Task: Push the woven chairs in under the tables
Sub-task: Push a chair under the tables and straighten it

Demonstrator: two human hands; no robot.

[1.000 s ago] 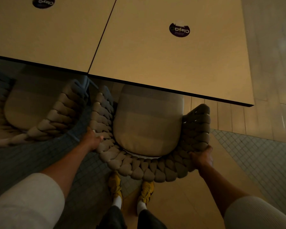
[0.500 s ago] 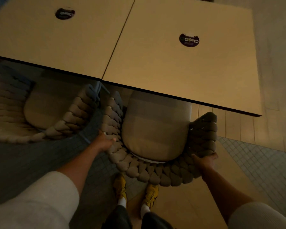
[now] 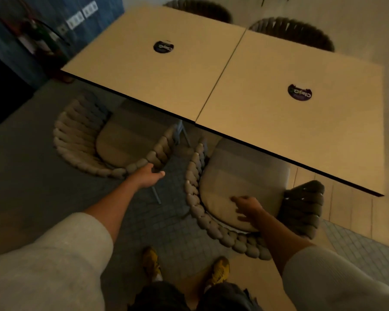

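Two square tan tables, the left table [image 3: 166, 81] and the right table [image 3: 279, 122], stand joined edge to edge. A woven chair on the right [image 3: 194, 187] sits with its cushion partly under the right table. A second woven chair on the left [image 3: 76, 140] is angled, its seat partly under the left table. My left hand [image 3: 149, 176] reaches to the left chair's woven backrest, fingers at its rim. My right hand [image 3: 247, 206] hovers over the right chair's cushion with fingers spread, holding nothing.
Two more woven chairs [image 3: 296, 32] stand at the tables' far side. A blue wall with sockets [image 3: 76, 16] and a fire extinguisher [image 3: 38, 39] lies at the far left. My yellow shoes [image 3: 218, 270] stand on tiled floor behind the right chair.
Both hands have let go of the right chair's backrest. My left hand moved left to the other chair, my right hand moved over the cushion. The view swung left and up.
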